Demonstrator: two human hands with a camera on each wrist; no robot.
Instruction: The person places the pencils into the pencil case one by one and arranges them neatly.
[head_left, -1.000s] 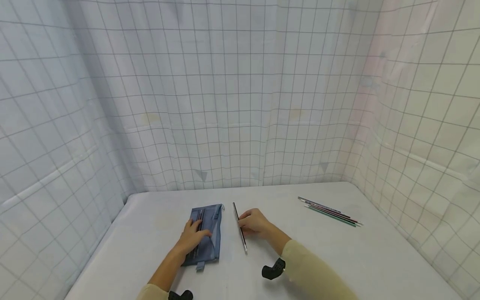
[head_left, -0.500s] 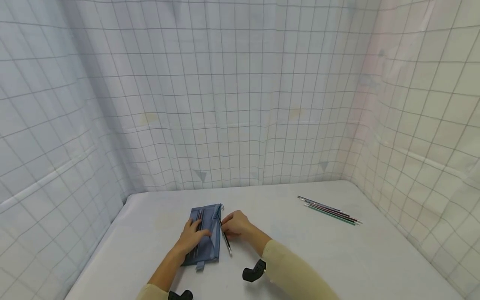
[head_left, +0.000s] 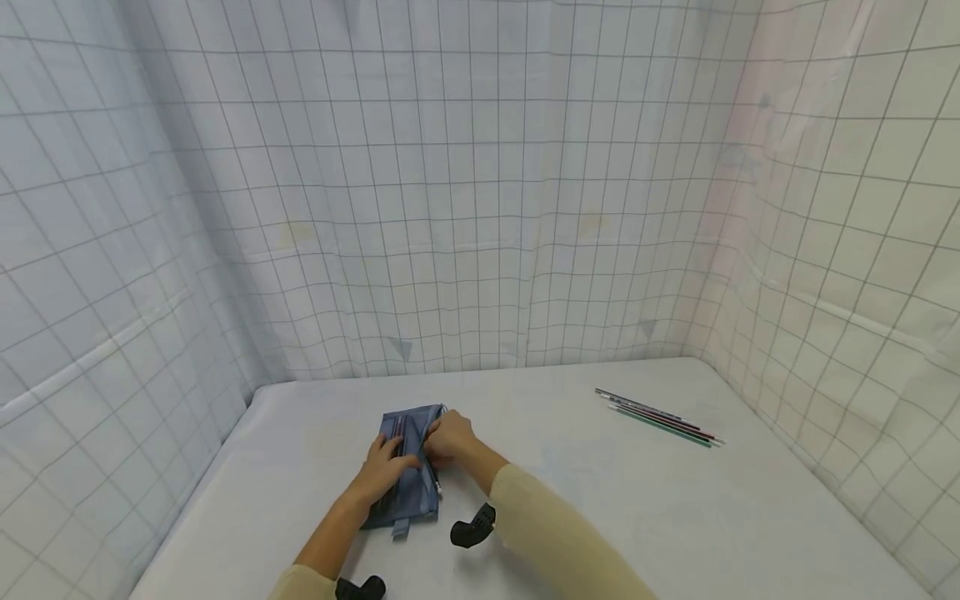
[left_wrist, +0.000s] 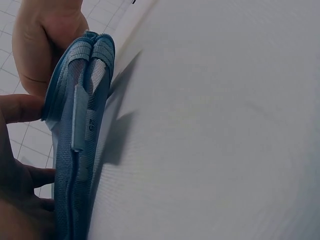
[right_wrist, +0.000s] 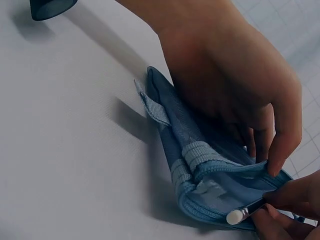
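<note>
Of two hands [left_wrist: 15,185], the left touches a blue zippered pouch [left_wrist: 65,145] on a white surface [left_wrist: 210,125].

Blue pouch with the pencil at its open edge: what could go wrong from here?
Two things might. The pencil, pinched by the right hand with its eraser end beside the open zipper, could catch on the zipper. And the blue pouch looks soft, so if the left hand, with a digit at the upper edge of the opening, slips, the mouth may sag shut.
</note>
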